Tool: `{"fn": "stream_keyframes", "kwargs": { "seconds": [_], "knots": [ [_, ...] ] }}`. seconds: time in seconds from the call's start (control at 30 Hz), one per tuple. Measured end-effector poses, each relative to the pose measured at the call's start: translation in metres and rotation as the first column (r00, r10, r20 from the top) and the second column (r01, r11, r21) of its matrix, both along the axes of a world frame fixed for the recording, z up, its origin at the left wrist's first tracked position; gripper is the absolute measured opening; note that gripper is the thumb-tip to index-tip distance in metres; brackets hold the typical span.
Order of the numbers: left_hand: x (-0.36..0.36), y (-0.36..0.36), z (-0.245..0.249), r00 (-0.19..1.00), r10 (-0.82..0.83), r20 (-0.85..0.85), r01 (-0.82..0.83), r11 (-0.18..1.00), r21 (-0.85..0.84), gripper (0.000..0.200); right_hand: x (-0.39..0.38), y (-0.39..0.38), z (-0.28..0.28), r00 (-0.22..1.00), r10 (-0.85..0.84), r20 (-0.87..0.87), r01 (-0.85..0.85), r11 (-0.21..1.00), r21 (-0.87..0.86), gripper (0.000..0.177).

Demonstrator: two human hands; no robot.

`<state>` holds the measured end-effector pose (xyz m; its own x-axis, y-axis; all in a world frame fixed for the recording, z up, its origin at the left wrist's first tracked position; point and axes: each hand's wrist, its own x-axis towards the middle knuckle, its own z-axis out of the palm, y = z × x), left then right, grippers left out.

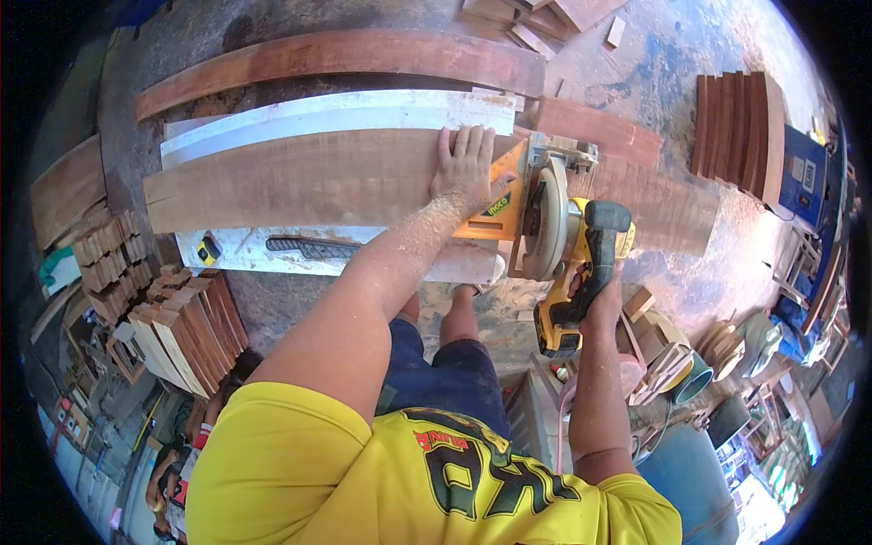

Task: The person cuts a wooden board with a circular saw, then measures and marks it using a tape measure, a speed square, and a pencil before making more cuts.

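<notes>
A wide reddish-brown board (300, 182) lies across a white-topped bench (245, 259). My left hand (465, 168) presses down on the board, thumb on an orange triangular square (495, 213) that lies across it. Just right of the square, a yellow and black circular saw (581, 236) rests on the board. My right hand (599, 300) is wrapped round its rear handle. Sawdust covers my left forearm. The saw's guard hides the blade and the cut line.
A tape measure (209, 250) and a black-handled tool (313, 247) lie on the bench's near edge. Stacked boards (186, 327) stand at lower left, more (740, 132) at right. A long curved plank (345, 56) lies beyond. Another person (163, 481) is at lower left.
</notes>
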<state>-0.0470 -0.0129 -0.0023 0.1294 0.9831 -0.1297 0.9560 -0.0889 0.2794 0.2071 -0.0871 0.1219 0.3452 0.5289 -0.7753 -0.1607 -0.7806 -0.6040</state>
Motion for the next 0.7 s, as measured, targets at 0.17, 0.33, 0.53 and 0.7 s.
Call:
{"fn": "stream_keyframes", "kwargs": {
  "seconds": [0.17, 0.33, 0.53, 0.7],
  "knots": [
    [0.000, -0.001, -0.002, 1.000, 0.007, 0.004, -0.007, 1.000, 0.001, 0.078, 0.008, 0.004, -0.007, 0.998, 0.022, -0.061, -0.022, 1.000, 0.002, 0.061],
    [0.000, 0.000, -0.005, 1.000, 0.009, 0.000, -0.009, 1.000, 0.001, 0.077, -0.005, 0.020, 0.001, 1.000, 0.009, -0.011, -0.009, 1.000, -0.011, 0.065],
    [0.000, -0.001, -0.002, 1.000, 0.010, 0.008, -0.009, 1.000, -0.020, 0.072, -0.003, 0.029, -0.003, 0.999, 0.034, -0.015, -0.034, 0.999, -0.005, 0.066],
    [0.000, 0.001, 0.000, 1.000, 0.010, 0.021, -0.008, 0.998, -0.069, 0.073, -0.001, 0.039, -0.008, 0.999, 0.042, -0.009, -0.042, 0.999, 0.008, 0.066]
  ]
}}
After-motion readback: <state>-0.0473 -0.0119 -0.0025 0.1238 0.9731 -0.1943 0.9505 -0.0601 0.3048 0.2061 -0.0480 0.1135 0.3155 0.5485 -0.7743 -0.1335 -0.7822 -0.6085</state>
